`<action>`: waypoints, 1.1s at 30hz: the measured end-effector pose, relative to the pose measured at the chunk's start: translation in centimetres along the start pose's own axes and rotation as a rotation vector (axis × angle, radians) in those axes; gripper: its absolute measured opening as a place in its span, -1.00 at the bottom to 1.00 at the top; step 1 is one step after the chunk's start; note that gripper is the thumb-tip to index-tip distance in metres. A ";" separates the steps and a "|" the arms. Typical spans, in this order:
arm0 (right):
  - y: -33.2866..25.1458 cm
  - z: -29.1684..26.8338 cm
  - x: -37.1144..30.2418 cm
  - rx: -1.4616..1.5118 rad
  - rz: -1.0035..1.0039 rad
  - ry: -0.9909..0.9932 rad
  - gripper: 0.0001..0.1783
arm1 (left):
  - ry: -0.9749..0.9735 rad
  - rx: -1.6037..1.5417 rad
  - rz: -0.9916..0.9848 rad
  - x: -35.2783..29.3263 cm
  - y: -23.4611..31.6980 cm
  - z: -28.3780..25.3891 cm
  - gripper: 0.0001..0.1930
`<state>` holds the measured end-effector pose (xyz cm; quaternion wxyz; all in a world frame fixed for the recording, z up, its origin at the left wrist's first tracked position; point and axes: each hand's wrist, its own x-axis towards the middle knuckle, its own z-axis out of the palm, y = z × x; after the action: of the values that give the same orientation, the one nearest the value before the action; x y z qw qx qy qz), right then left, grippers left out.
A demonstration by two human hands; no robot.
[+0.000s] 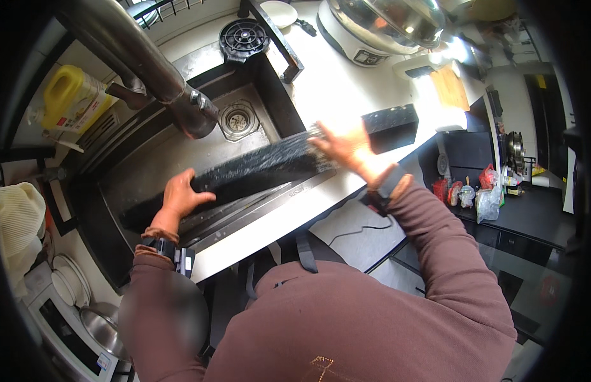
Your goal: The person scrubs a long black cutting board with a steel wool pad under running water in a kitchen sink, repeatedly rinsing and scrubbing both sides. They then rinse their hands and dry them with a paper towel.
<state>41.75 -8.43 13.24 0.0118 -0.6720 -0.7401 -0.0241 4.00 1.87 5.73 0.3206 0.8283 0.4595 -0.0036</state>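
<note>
A long black box-shaped piece (244, 167) lies slanted across the sink (181, 159), its left end down in the basin and its right end over the white counter. Whitish wet streaks mark its upper face. Near the lower left end, my left hand (179, 196) grips it, the thumb apart from the fingers along its side. My right hand (346, 148) is on its upper face right of the middle, slightly blurred by motion. Under those fingers shows a grey fuzzy scrubber (317, 148), partly hidden by the hand.
A thick metal faucet (174, 89) reaches over the basin, above the drain strainer (238, 121). Beyond the sink stand a black round drain cover (244, 38) and a white cooker (365, 38). A yellow-capped jug (76, 102) is at left; a wooden board (449, 88) is at right.
</note>
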 end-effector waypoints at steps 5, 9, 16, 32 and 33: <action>5.6 -2.2 -1.2 -0.047 0.210 0.096 -0.62 | -0.010 0.038 -0.049 -1.1 -1.0 1.2 -0.35; -2.6 0.9 0.5 -0.010 -0.005 0.161 -0.64 | 0.020 0.050 -0.005 -1.4 -1.0 1.1 -0.37; 2.9 -0.2 -1.5 -0.100 -0.028 0.230 -0.64 | -0.013 0.094 -0.079 -3.6 -1.8 0.8 -0.41; -13.4 4.5 3.6 0.220 -0.054 0.172 -0.64 | -0.026 0.012 -0.072 -5.0 -2.2 0.9 -0.46; -16.2 5.2 4.2 0.258 -0.131 0.230 -0.63 | -0.038 0.026 -0.076 -5.0 -2.0 1.0 -0.47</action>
<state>25.32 -5.54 7.92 0.1809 -0.6079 -0.7731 -0.0066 -0.15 -1.67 5.38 0.3182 0.8141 0.4843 -0.0373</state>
